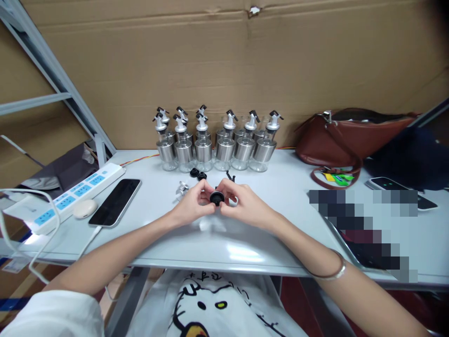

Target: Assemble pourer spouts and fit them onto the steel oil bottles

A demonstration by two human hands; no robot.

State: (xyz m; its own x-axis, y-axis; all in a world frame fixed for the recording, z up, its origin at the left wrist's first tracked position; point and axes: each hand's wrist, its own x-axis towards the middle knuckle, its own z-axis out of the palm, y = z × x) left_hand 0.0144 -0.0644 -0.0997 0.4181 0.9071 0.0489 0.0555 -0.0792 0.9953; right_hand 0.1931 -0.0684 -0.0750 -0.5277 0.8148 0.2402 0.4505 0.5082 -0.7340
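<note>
Between my two hands, above the middle of the table, is a small round black stopper (217,198). My left hand (194,200) pinches it from the left, and my right hand (242,201) grips its other side with thumb and fingers. Just beyond lie two black stoppers (198,174) and a thin black lever piece (230,176). A silver spout piece (182,189) rests beside my left hand, partly hidden by it. Behind these stand several glass bottles with steel bands (225,150), many topped by silver pour spouts with black levers.
At the left are a power strip (79,194), a phone (115,202), a round white case (85,208) and white cables. A brown leather bag (351,135) sits back right, near another phone (387,183) and a blurred-out item. A cardboard wall (224,61) closes the back.
</note>
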